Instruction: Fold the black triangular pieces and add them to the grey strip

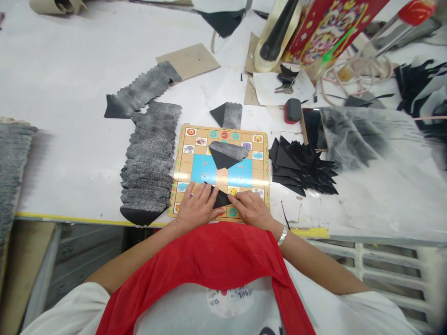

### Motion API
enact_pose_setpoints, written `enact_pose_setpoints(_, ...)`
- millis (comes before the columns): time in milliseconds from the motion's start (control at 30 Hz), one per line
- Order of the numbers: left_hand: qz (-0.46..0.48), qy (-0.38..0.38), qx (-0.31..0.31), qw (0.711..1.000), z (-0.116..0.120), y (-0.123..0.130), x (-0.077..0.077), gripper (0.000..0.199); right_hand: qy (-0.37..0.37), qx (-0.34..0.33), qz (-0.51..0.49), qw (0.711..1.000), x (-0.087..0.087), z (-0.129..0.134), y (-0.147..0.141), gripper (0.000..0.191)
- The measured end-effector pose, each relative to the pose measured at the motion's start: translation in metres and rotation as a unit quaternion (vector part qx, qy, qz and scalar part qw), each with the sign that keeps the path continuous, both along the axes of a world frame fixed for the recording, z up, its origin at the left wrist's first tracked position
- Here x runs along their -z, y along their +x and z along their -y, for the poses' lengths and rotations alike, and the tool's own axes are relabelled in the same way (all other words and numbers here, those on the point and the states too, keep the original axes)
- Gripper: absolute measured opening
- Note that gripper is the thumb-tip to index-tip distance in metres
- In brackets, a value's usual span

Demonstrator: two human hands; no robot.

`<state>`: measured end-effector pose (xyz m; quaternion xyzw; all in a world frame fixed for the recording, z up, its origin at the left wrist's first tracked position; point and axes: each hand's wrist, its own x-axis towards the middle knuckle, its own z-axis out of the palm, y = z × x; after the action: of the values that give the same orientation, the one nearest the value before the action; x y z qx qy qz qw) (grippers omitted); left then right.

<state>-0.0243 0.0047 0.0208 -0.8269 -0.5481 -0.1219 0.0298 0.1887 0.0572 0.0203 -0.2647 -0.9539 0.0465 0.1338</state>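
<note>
A small dark black piece of thin sheet material (221,200) lies folded or layered on the printed animal game board (177,177) in front of me. My left hand (197,204) rests over its left part, fingers close together and thumb below it, holding it down. At its right end, the fingertips of my right hand (252,208) are pinched on the edge. Just beyond both hands, another piece with a grey fuzzy band and a black pointed end (225,157) sits on the board. What lies beneath my left palm is hidden.
Overlapping grey-banded pieces (150,158) form a long row at left. Black pointed pieces (300,167) are heaped right of the board. Farther back stand a red box (335,28), a cream container (275,37) and a small black-and-red case (292,110). Plastic sheeting (363,139) lies right.
</note>
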Motion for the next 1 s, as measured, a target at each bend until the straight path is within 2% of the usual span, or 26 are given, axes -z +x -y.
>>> enact_pose_setpoints(133, -0.008, -0.002, 0.028, 1.0, 0.0, 0.002, 0.003, 0.061, -0.004, 0.007, 0.01, 1.0, 0.001, 0.004, 0.004, 0.029)
enact_pose_setpoints(333, -0.014, -0.043, 0.048, 0.998, 0.0, 0.007, 0.01, 0.077, 0.018, 0.018, 0.023, 0.999, 0.001, 0.007, 0.009, 0.027)
enact_pose_setpoints(733, -0.019, -0.077, 0.038, 0.996, 0.005, 0.017, 0.002, 0.071, -0.023, 0.038, 0.09, 0.995, -0.011, 0.015, 0.007, 0.03)
enact_pose_setpoints(1000, -0.028, -0.089, 0.021, 0.995, 0.008, 0.023, -0.004, 0.075, -0.108, 0.146, -0.041, 0.983, -0.005, 0.022, 0.013, 0.036)
